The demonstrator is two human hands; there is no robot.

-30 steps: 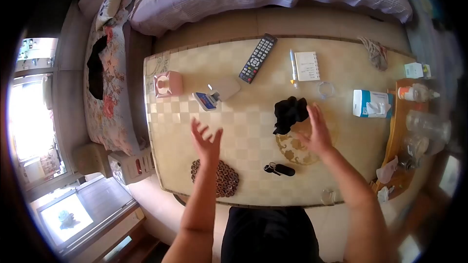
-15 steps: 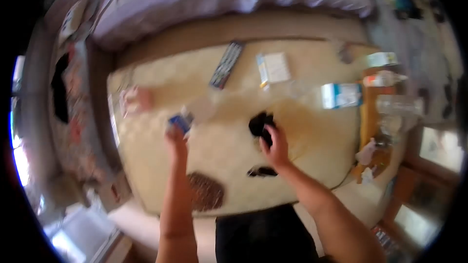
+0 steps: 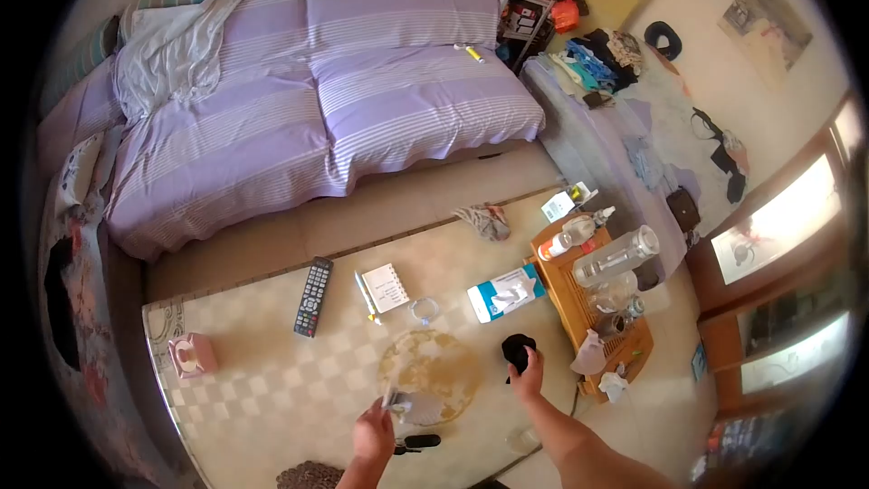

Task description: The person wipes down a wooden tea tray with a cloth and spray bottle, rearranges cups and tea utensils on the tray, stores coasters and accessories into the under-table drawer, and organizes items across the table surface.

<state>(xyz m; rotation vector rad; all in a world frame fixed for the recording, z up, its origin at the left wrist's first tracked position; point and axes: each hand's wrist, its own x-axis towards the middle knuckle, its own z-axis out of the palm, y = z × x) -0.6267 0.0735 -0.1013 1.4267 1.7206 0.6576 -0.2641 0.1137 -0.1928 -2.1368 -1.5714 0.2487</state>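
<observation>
Low over the table, my left hand (image 3: 374, 433) is closed on the white and blue object (image 3: 395, 401), whose shape is partly hidden by glare and my fingers. My right hand (image 3: 528, 374) grips the black cloth (image 3: 518, 353) near the table's right end, left of the wooden tray. Just right of my left hand lie black keys with a fob (image 3: 422, 441). A round patterned mark (image 3: 430, 367) on the tabletop lies between my hands. The tissue pack (image 3: 507, 293) is above my right hand.
On the table (image 3: 262, 380) are a remote (image 3: 313, 297), a notepad (image 3: 386, 288) with a pen, a pink box (image 3: 192, 356), a brown coaster (image 3: 308, 475) and a grey cloth (image 3: 485, 220). The wooden tray (image 3: 566, 308) holds bottles and glass jars. A purple sofa (image 3: 407, 109) stands beyond.
My left hand has taken hold of the white and blue object and moved right. My right hand has carried the black cloth right, towards the tray. The view has swung up and right.
</observation>
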